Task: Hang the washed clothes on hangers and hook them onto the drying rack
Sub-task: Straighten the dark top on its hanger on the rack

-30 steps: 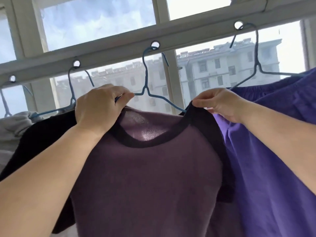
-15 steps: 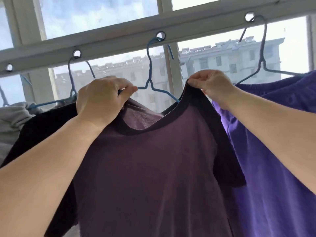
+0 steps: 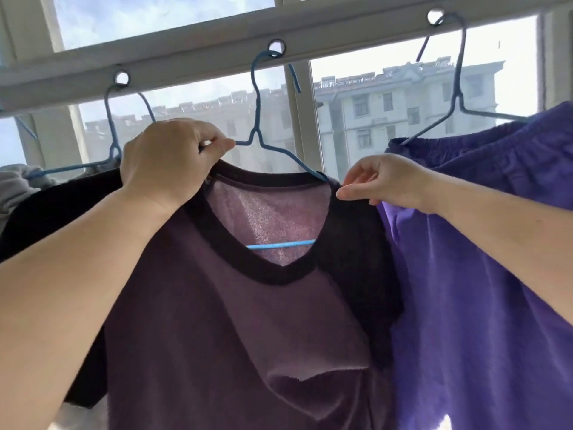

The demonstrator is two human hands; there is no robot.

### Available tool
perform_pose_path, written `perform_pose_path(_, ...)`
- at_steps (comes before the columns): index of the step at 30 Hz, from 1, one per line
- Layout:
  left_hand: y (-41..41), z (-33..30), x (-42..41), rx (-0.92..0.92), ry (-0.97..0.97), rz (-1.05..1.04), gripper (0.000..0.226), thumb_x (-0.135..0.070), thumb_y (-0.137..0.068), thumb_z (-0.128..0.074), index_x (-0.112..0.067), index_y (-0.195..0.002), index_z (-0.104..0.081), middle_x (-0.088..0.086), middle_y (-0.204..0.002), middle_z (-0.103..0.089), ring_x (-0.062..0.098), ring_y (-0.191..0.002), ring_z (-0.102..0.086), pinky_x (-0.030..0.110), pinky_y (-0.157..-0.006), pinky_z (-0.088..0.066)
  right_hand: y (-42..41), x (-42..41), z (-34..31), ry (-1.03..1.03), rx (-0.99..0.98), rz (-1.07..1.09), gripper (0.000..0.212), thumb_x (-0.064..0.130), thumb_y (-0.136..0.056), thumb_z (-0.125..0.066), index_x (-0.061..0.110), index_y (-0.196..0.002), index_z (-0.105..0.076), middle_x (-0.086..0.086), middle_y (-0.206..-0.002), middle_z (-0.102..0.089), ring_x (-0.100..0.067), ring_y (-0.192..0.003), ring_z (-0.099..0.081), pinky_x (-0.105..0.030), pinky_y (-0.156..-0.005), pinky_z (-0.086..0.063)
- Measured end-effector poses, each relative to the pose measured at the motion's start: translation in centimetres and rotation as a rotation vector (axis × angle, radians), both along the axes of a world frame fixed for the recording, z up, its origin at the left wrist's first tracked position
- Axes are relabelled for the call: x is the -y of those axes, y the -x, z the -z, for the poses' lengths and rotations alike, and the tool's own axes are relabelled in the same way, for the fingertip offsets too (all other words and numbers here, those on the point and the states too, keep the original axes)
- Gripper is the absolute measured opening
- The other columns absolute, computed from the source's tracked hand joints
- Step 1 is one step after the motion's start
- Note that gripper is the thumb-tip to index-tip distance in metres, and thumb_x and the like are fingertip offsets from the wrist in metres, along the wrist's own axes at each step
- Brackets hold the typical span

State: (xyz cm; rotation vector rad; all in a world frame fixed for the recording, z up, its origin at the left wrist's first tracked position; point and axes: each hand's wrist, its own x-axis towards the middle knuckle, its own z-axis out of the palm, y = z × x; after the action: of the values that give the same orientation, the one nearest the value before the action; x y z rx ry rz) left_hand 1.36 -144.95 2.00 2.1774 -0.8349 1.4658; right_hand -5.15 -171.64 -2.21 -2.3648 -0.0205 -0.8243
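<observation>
We note a plum-purple T-shirt (image 3: pixel 235 330) w/ near-black collar band (image 3: pixel 273 276) and black sleeves; lit inner back reads lighter mauve. Its hanger (image 3: pixel 259 119) is blue wire, w/ brighter sky-blue crossbar inside the neck opening. Right: violet garment (image 3: pixel 483 274), plain, no pattern, on a blue-grey hanger (image 3: pixel 459 85). Left: black garment (image 3: pixel 62 206) on a blue hanger (image 3: pixel 113 125); beyond it, pale grey cloth (image 3: pixel 15 187). Drying rack bar (image 3: pixel 341 35) is off-white. Outside we see a whitish-grey building (image 3: pixel 403 97) and pale blue sky w/ white cloud.
</observation>
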Motion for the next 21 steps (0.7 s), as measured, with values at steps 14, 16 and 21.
perform_pose_path(14,0.9,0.6,-1.1,0.016,-0.019,0.037,0.030,-0.044,-0.089,-0.046,-0.026,-0.101,-0.067,0.003,-0.106,-0.070,0.028,-0.104,-0.059,0.045,-0.090,-0.046,-1.3,-0.4,2.9,-0.048,0.004,0.232,0.018,0.010,-0.083,-0.063,0.013,-0.098,-0.053,-0.007,-0.074,-0.058,-0.024,-0.059,-0.063,-0.034,-0.058,-0.058)
perform_pose_path(16,1.0,0.8,-1.5,0.057,-0.035,0.041,0.037,-0.044,-0.090,-0.041,-0.021,-0.102,-0.067,0.008,-0.103,-0.070,0.032,-0.099,-0.060,0.047,-0.087,-0.047,-1.5,-0.2,2.6,-0.060,0.049,0.237,0.011,0.003,-0.085,-0.057,0.008,-0.094,-0.061,-0.013,-0.076,-0.062,-0.023,-0.060,-0.062,-0.037,-0.064,-0.058)
perform_pose_path(21,1.2,1.7,-2.3,0.132,-0.089,-0.072,0.046,-0.042,-0.095,-0.036,-0.006,-0.090,-0.064,0.016,-0.086,-0.064,0.037,-0.083,-0.056,0.045,-0.072,-0.044,-1.4,0.4,1.9,-0.128,0.047,0.222,0.014,0.000,-0.085,-0.056,0.003,-0.094,-0.067,-0.020,-0.083,-0.068,-0.023,-0.066,-0.064,-0.035,-0.069,-0.060)
